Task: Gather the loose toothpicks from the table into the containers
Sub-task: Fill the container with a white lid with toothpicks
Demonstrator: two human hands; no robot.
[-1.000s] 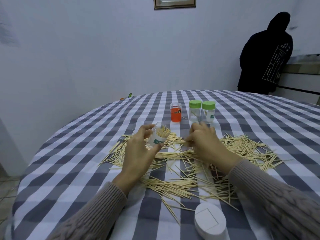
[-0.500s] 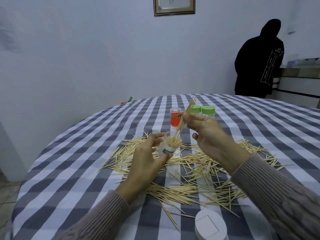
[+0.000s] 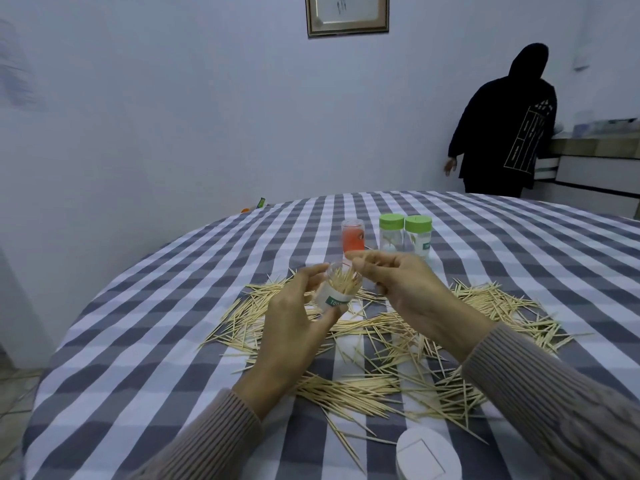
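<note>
Filling a jar with toothpicks
The left hand [image 3: 291, 327] is gripping the tilted jar [image 3: 337, 287] above the table [image 3: 138, 341]; the right hand [image 3: 408, 289] is hovering beside its mouth, fingers loosely curled, while loose toothpicks [image 3: 381, 358] are lying scattered below.

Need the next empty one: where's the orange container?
In the head view, the orange container stands upright past the hands, just left of the two green-lidded jars.

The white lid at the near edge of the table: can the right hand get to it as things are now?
Probably yes. The right hand holds nothing and hangs above the toothpicks; the white lid lies uncovered beside that forearm, with nothing between them.
</note>
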